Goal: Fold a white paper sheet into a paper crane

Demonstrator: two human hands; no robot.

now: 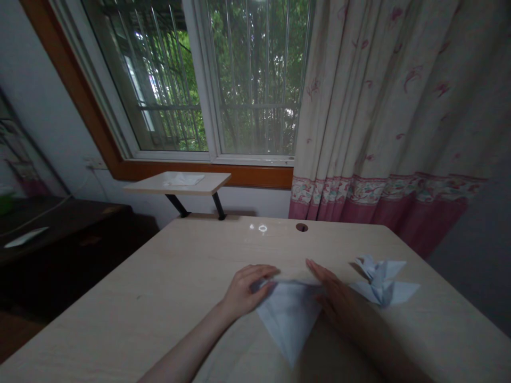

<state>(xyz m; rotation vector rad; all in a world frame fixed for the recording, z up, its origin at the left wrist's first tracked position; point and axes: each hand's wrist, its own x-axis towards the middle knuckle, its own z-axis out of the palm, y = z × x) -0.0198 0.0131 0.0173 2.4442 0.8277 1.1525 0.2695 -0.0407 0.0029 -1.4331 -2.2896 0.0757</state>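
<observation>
A white sheet of paper point(290, 319) folded into a triangle lies on the desk in front of me, its point towards me and its straight edge away. My left hand point(249, 287) is closed on its far left corner, the thumb on the paper and the fingers curved past the edge. At the far right corner is my right hand point(335, 295), its fingers reaching beyond the edge and its thumb against the paper; this hand hides the corner. Right of it, apart from the triangle, sits a folded paper crane point(382, 287) with spread wings.
The pale wooden desk point(159, 298) has a round cable hole point(302, 227) near its back edge. A small raised shelf point(179, 183) at the back left carries some white paper point(183, 179). Behind are a barred window and a floral curtain point(359, 133); a dark table point(59, 218) stands left.
</observation>
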